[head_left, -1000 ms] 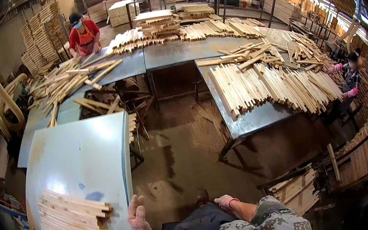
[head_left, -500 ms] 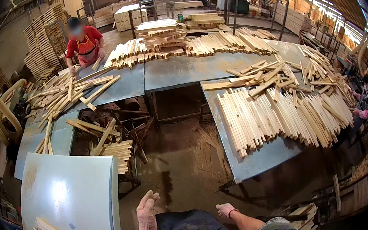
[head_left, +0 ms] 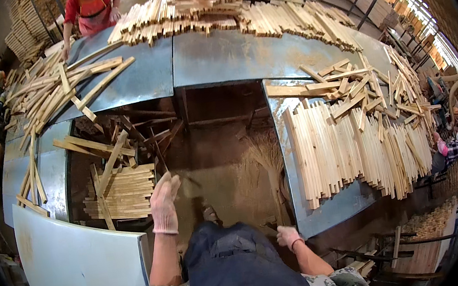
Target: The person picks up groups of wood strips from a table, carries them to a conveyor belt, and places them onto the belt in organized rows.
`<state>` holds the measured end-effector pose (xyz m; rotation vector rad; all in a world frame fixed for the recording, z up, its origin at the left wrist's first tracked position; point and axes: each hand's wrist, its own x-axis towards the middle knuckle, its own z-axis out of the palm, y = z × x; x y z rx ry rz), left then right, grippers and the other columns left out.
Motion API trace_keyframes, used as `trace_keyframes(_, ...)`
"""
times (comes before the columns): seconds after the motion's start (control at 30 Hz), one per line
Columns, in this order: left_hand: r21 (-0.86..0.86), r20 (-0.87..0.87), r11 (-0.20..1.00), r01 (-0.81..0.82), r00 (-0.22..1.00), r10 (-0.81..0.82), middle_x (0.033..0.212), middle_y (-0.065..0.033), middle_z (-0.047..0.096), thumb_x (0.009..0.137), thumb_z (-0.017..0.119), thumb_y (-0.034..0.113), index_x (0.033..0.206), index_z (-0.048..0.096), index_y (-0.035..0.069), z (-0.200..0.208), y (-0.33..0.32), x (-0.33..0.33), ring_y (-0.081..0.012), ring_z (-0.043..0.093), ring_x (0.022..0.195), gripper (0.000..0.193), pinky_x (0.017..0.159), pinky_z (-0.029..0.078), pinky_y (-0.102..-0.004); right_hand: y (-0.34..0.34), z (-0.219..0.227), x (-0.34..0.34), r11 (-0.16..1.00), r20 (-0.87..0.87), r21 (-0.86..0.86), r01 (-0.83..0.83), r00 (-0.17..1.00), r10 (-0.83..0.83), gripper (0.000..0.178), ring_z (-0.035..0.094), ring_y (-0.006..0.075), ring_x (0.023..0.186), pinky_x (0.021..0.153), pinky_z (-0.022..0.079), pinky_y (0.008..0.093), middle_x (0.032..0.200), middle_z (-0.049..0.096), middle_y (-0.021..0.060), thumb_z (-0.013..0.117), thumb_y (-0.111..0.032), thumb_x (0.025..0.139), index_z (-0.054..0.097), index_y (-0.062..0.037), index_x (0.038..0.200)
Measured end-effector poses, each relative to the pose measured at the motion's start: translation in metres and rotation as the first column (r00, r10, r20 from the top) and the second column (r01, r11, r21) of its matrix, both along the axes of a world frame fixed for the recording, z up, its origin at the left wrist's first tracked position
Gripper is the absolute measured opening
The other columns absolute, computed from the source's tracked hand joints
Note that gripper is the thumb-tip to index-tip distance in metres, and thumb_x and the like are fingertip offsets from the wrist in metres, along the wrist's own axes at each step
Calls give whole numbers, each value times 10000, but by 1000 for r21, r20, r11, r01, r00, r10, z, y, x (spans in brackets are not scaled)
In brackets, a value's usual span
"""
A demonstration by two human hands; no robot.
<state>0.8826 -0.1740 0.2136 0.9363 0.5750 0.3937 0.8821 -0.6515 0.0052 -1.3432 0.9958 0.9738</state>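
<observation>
My left hand (head_left: 164, 204), in a pale knit glove, is raised in front of the dark apron. Its fingers stretch upward and nothing is in it; the nearest thing is a stack of wooden strips (head_left: 126, 191) below the tables. My right hand (head_left: 288, 236), gloved too, hangs low with its fingers curled in, beside the near corner of the right-hand table (head_left: 329, 211). No object shows in it. On that table a wide row of pale wooden strips (head_left: 327, 151) lies side by side, with a jumble of loose strips (head_left: 348, 91) behind.
A co-worker in a red top (head_left: 91, 11) stands at the far left table by scattered strips (head_left: 49, 96). Stacked strips (head_left: 185, 17) line the far table (head_left: 218, 58). A light blue panel (head_left: 81, 247) stands at near left. A straw broom (head_left: 265, 155) leans by the right table.
The view has tilted down and the tables sit nearer. My left hand has risen in the picture with fingers still extended; my right hand has moved slightly right and up.
</observation>
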Motion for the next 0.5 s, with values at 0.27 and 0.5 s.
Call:
trace_keyframes(0.27, 121, -238, 946, 300, 934, -265, 1388, -240, 663, 1056, 583, 249, 1500, 494, -97, -8, 10, 121, -292, 644, 1292, 570, 1137, 470, -375, 69, -6, 99, 967, 143, -180, -178, 968, 205, 247, 574, 168, 594, 542, 479, 352, 804, 629, 47, 631, -286, 1011, 682, -62, 1102)
trace_keyframes(0.5, 254, -457, 899, 356, 864, -213, 1341, -156, 700, 986, 662, 255, 1403, 625, -66, -113, 58, 190, -230, 688, 1178, 527, 1041, 515, -335, 68, -79, 187, 929, 53, -186, -320, 941, 335, 332, 674, 248, 742, 666, 559, 412, 938, 724, 109, 678, -332, 999, 709, -34, 1142)
